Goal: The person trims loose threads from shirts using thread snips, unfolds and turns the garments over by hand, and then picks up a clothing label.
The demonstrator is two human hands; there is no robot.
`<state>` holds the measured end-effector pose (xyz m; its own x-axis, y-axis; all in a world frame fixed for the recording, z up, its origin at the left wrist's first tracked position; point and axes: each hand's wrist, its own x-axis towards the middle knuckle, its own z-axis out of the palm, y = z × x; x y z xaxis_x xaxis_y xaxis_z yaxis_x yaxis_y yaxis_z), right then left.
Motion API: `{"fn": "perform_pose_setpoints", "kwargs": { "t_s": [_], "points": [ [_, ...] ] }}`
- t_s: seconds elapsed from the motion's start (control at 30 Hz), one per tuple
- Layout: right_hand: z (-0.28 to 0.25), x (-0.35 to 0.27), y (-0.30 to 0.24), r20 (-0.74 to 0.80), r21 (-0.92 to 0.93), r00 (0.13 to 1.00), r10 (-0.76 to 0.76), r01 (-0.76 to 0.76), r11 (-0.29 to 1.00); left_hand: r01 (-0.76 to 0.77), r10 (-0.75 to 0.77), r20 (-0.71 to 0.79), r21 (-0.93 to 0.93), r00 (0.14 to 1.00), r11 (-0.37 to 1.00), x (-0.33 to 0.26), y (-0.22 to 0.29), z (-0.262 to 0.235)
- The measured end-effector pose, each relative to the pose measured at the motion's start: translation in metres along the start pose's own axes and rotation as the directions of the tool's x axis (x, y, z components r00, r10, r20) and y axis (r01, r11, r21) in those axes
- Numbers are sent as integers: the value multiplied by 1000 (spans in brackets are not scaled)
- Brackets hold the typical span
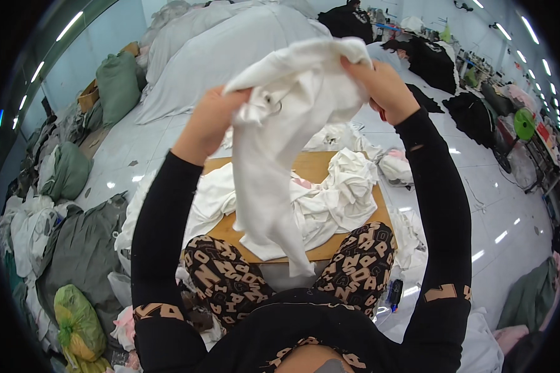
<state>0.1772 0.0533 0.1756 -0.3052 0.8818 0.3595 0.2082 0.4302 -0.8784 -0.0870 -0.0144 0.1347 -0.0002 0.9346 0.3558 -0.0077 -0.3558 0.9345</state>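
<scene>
A white cloth garment point(305, 93) hangs in the air in front of me, stretched between both hands at its upper edge. My left hand point(213, 119) is closed on its left end, and my right hand point(384, 88) pinches its right end. A small red thing point(382, 115) shows at the right palm; what it is, I cannot tell. The garment's lower part droops toward my knees, and its exact cut is hidden by folds. Beneath it, more white garments point(348, 193) lie crumpled on a low wooden board point(314, 163).
A large heap under pale grey sheeting point(224, 56) rises ahead. Green sacks point(119, 87) and dark sheeting point(78, 248) line the left, with a yellow-green bag point(79, 317) nearer. Black cloth piles point(426, 62) and a green fan point(524, 124) stand right. A dark bottle-like object point(394, 294) sits by my right knee.
</scene>
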Motion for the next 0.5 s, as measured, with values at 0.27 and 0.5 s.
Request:
{"fn": "perform_pose_setpoints", "kwargs": {
  "t_s": [0.27, 0.5],
  "points": [
    [-65, 21, 57, -50, -588, 927, -371, 273, 761, -119, 129, -64, 150, 990, 981, 52, 48, 21],
    [-80, -5, 21, -86, 189, 985, -152, 166, 968, -122, 125, -75, 44, 989, 992, 67, 93, 3]
  ]
}}
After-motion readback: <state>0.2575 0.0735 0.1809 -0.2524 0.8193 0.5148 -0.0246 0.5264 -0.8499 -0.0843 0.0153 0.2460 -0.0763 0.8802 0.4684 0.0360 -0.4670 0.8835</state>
